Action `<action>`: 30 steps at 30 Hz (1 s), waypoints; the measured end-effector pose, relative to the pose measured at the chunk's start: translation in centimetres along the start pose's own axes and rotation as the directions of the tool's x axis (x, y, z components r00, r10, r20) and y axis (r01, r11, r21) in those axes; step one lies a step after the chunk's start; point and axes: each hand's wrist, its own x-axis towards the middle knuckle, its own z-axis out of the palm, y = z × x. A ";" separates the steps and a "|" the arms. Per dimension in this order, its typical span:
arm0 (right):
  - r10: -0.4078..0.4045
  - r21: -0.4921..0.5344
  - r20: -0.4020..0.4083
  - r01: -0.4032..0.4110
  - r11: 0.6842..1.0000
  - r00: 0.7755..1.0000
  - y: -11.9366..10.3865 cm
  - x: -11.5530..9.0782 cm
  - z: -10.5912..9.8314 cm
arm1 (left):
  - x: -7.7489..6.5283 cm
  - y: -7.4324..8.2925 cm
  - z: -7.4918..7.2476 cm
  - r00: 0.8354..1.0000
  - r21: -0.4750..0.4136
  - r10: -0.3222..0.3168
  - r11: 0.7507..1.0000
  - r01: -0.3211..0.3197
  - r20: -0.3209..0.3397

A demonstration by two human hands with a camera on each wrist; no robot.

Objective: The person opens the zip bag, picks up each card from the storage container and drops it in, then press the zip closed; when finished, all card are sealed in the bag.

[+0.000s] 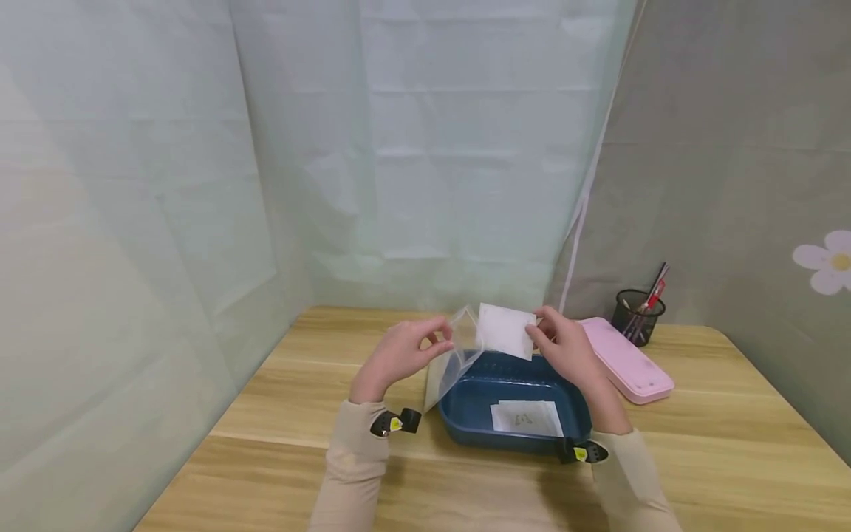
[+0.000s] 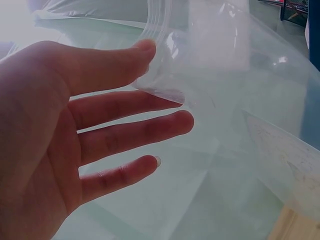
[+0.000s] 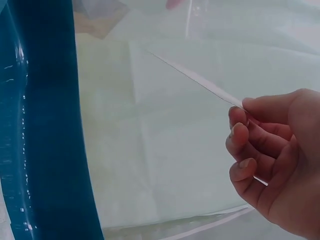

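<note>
My left hand [image 1: 407,353] pinches the edge of a clear plastic bag [image 2: 220,60] between thumb and index finger, the other fingers spread loosely. The bag hangs down over the left end of a blue tray [image 1: 465,427], its zip-like ridged edge near the thumb. In my right hand [image 1: 565,343] a flat white packet [image 1: 507,331] is pinched by one edge, held up beside the bag above the tray. The right wrist view shows this packet nearly edge-on. White packets [image 1: 528,418] with faint markings lie inside the tray.
To the right of the tray lies a pink case [image 1: 625,360]. Behind it a black mesh pen cup [image 1: 638,318] holds several pens. All stand on a wooden table [image 1: 266,436], with pale curtains [image 1: 432,185] hanging behind and at the sides.
</note>
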 end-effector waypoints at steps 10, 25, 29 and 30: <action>0.077 0.089 -0.098 -0.069 0.994 0.992 -1.3 0.0 -0.9 | 0.0 -0.2 0.0 1.000 0.000 0.003 1.000 -0.003 0.006; 0.095 0.160 -0.149 -0.071 0.985 0.984 -2.2 -0.5 -1.4 | -0.4 -0.3 -0.2 1.000 0.012 -0.006 1.000 0.006 0.005; 0.067 0.156 -0.145 -0.044 0.987 0.987 -2.5 -0.6 -1.5 | -0.5 -0.3 -0.3 1.000 0.014 -0.010 1.000 0.010 0.002; 0.058 0.156 -0.143 -0.035 0.987 0.988 -2.5 -0.7 -1.5 | -0.5 -0.2 -0.3 1.000 0.018 -0.013 1.000 0.013 0.002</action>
